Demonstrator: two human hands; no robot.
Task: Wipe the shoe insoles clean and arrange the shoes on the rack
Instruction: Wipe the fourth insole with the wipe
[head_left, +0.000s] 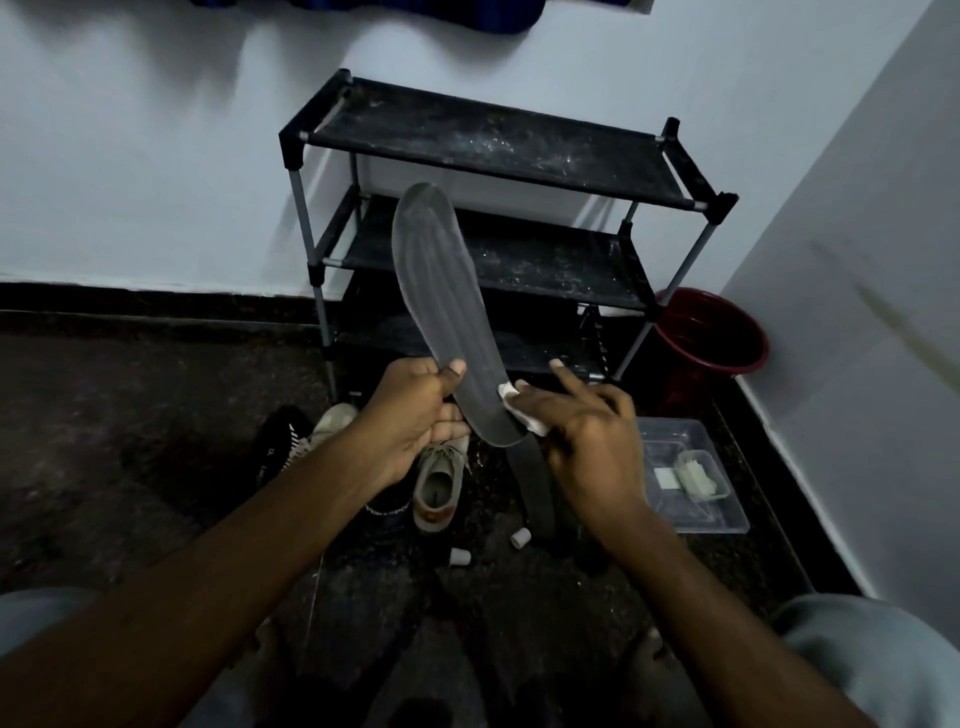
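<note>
Now: insole (441, 301) held up, wipe (524, 415) at its heel

Left hand (415, 415) grips it just above the heel, thumb on top; its toe end rises before the rack (493, 145). Right hand (582, 436) pinches the white wipe against the heel's edge.

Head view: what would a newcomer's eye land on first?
The grey insole stands out first, held up mid-frame in front of the black rack. The left hand grips its lower part and the right hand presses a white wipe to its edge. Next come the rack's dusty, bare top shelf, a beige shoe on the floor below the hands, and a red bucket right of the rack.
</note>
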